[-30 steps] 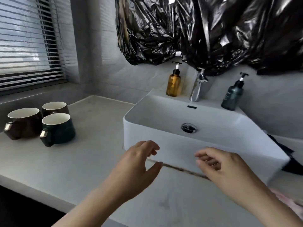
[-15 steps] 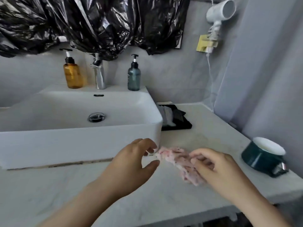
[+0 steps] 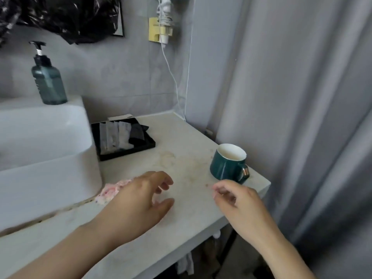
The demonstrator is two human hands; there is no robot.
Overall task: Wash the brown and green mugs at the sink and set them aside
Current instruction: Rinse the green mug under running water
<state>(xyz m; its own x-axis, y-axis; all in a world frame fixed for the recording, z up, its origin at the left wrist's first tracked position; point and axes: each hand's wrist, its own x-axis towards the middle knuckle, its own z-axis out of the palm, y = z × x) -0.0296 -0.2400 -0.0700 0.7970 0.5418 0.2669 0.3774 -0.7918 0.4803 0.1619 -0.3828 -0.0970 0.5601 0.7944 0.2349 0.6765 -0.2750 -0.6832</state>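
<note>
Now: green mug upright on counter, near the 3 o'clock edge, handle toward 4 o'clock. Right hand just short of it at 6 o'clock, fingers loosely curled, empty. Left hand likewise loose and empty, over pink cloth beside sink. Brown mug not in view. Best grip, probably: hook the handle and lift (edge close, so don't slide).

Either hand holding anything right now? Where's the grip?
Nothing held: left hand open by the pink cloth, right hand empty, short of the green mug.
</note>
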